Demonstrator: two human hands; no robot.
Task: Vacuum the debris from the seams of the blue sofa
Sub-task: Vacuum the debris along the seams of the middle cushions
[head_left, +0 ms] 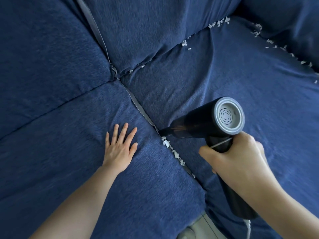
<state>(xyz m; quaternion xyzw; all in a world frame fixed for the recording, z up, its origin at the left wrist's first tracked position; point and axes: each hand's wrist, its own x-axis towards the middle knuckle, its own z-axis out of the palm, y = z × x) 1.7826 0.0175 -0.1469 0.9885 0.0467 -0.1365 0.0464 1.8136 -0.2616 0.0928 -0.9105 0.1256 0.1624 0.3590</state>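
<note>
The blue sofa (224, 80) fills the view, two seat cushions below and two back cushions above. My right hand (236, 156) grips the handle of a black handheld vacuum (203, 123) with a grey rear cap. Its dark nozzle tip (163, 132) touches the seam between the seat cushions. White paper scraps (172, 150) lie in that seam just below the nozzle. More scraps (218, 23) line the seam under the right back cushion, and others (283, 47) run along the right arm. My left hand (120, 145) rests flat on the left seat cushion, fingers spread.
A grey fabric strip (138, 104) shows in the gap between the cushions. A white cord (248, 226) hangs from the vacuum handle's bottom. A pale floor or object (198, 226) shows below the sofa's front edge.
</note>
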